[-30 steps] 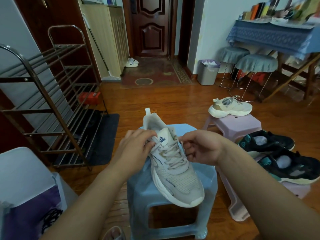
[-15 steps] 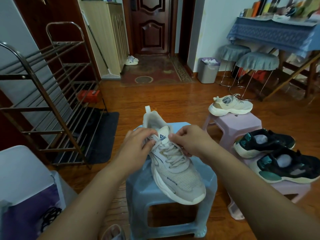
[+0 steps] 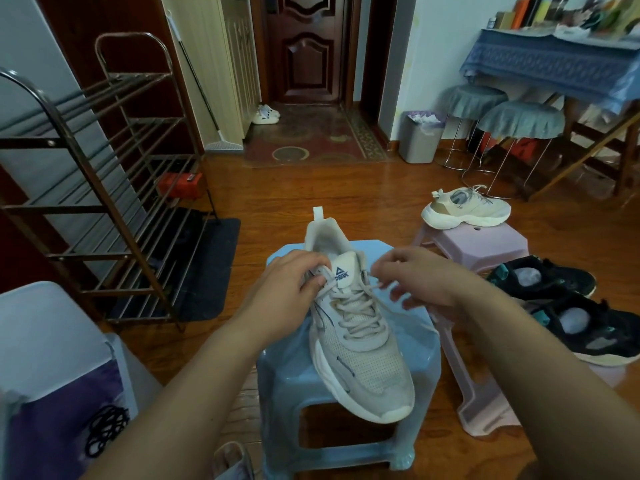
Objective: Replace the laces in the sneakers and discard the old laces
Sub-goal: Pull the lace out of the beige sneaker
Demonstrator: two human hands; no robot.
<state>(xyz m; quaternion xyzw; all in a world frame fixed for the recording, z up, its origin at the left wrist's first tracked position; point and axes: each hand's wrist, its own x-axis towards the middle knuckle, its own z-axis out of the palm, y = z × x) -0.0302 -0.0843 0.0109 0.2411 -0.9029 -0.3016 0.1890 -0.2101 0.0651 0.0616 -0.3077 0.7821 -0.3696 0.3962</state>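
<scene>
Standing at far left, a metal shoe rack [image 3: 104, 188] lines the wall, with a white bin [image 3: 52, 344] in the near corner. At centre, a person's left hand [image 3: 284, 292] curls over the collar of a cream sneaker [image 3: 360, 341], thumb and fingers pinching the lace [image 3: 356, 306] beside the tongue. The sneaker lies on a blue plastic stool [image 3: 298, 379], toe toward the camera. The right hand [image 3: 415, 282] pinches the lace's other end at the top eyelet on the shoe's right side, fingers curled. Behind, a grey waste bin [image 3: 420, 140] stands against the wall. To the right, a second cream sneaker [image 3: 467, 209] sits on a pink stool [image 3: 485, 244], and a pair of black sneakers [image 3: 581, 306] with teal trim rests nearer the camera. A blue-draped table [image 3: 554, 64] fills the far right.
</scene>
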